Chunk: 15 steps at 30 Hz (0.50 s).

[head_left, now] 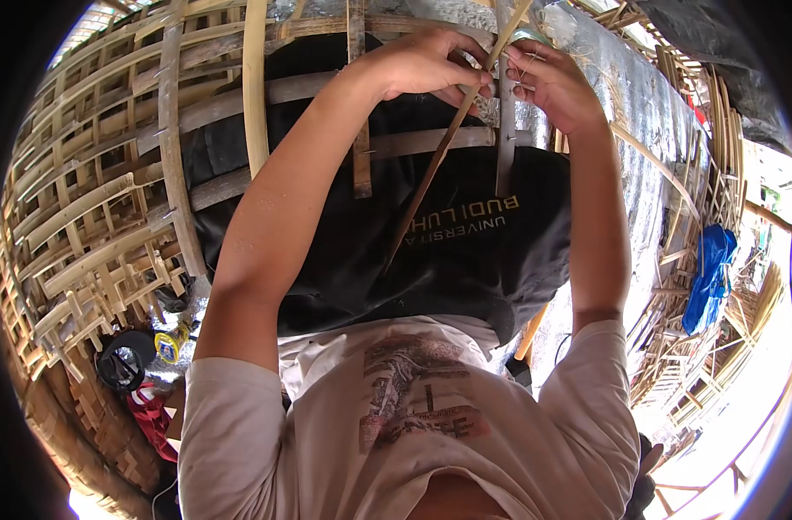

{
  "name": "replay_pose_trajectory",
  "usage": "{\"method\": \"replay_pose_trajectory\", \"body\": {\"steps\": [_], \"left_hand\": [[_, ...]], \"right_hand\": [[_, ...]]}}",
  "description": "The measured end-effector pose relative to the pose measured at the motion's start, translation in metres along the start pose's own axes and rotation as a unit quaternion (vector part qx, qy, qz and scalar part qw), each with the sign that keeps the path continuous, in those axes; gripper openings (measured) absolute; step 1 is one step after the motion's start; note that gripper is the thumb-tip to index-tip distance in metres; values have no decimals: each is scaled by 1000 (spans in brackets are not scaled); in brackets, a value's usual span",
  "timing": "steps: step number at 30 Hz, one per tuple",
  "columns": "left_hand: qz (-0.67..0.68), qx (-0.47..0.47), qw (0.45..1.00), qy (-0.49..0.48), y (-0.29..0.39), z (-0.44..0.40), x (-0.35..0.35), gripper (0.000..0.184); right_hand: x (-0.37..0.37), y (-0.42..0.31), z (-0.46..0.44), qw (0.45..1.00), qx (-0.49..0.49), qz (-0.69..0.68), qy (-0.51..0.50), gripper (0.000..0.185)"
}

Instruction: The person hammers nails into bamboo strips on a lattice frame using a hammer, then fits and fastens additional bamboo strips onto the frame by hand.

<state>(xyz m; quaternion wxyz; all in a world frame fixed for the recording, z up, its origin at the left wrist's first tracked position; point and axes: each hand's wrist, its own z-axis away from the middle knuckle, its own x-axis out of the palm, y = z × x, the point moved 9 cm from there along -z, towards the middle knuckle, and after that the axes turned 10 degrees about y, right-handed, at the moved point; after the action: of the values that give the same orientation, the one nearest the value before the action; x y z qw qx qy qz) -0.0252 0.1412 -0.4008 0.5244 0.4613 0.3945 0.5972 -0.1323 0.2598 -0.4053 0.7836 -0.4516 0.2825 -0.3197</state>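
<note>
My left hand point(432, 68) is closed on a thin bamboo strip point(443, 149), thumb and fingers pinched around it near its upper part. The strip slants from the top down across a black cloth in front of me. My right hand point(556, 85) is just right of the strip, its fingers bent and pinched together. What lies in the right fingertips is too small to make out. Behind both hands, an upright bamboo slat point(505, 165) crosses a horizontal slat point(435, 141) of a lattice. The black cloth point(465, 260), with printed lettering, covers my lap under the lattice.
Woven bamboo lattice point(84, 230) spreads across the left side. A shiny silvery sheet point(643, 186) lies to the right, with loose bamboo strips beyond it. Also there are a blue cloth point(708, 277), a round yellow item point(167, 347) and a red item point(151, 420).
</note>
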Motion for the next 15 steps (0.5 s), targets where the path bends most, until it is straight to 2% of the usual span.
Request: {"method": "replay_pose_trajectory", "body": {"steps": [5, 8, 11, 15], "left_hand": [[-2, 5, 1000, -6, -3, -2, 0, 33], [3, 8, 1000, -17, -2, -1, 2, 32], [0, 7, 1000, -22, -1, -1, 2, 32], [1, 14, 999, -31, -1, -1, 3, 33]], "right_hand": [[-12, -24, 4, 986, -68, 148, 34, 27], [-21, -32, -5, 972, -114, 206, 7, 24], [-22, -42, -10, 932, -205, 300, 6, 19], [-19, -59, -6, 892, -275, 358, 16, 17]]}}
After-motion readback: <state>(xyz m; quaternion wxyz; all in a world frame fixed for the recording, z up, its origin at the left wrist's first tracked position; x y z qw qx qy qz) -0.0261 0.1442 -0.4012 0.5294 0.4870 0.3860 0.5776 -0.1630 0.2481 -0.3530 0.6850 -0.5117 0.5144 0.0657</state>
